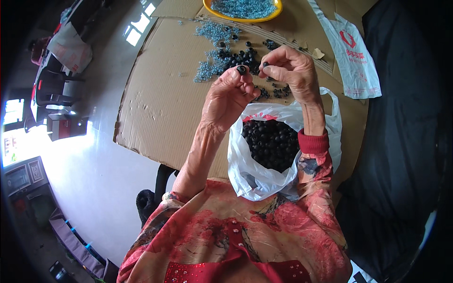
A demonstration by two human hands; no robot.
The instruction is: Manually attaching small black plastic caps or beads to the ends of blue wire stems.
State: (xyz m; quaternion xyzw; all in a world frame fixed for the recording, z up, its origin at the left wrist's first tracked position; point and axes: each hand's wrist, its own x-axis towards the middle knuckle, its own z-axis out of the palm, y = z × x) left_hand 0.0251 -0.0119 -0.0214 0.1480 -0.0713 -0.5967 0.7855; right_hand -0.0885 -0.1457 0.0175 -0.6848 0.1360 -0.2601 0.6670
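Observation:
My left hand [230, 96] is raised above the cardboard and pinches a small black round cap [241, 70] between thumb and fingertips. Close beside it, my right hand [290, 70] holds another small black piece [265, 64] at its fingertips. Below both hands an open white plastic bag [250, 177] rests against my lap, filled with many black round pieces [271, 144]. Beyond my hands, a loose pile of black pieces [243, 59] and small light-blue parts [210, 66] lies on the cardboard.
A flattened brown cardboard sheet [160, 108] covers the work surface. A yellow bowl [278, 10] of light-blue parts stands at the far edge. A flat white plastic bag with red print [354, 61] lies right. Dark cloth [406, 118] fills the right side; pale floor left.

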